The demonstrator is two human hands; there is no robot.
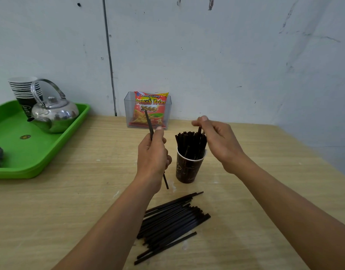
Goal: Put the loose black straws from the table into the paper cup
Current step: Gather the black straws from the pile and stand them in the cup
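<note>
A dark brown paper cup (pixel 187 168) stands upright on the wooden table, holding several black straws (pixel 189 142) that stick out of its top. My left hand (pixel 153 154) is just left of the cup, closed around one black straw (pixel 149 121) held almost upright above the table. My right hand (pixel 216 139) hovers over the cup's right side, its thumb and fingers pinching the top of a straw (pixel 199 130) that stands in the cup. A pile of loose black straws (pixel 171 224) lies flat on the table in front of the cup, between my forearms.
A green tray (pixel 15 149) at the left carries a steel kettle (pixel 54 114) and a stack of paper cups (pixel 24 90). A clear plastic box (pixel 128 108) with a snack bag (pixel 151 108) stands against the wall behind the cup.
</note>
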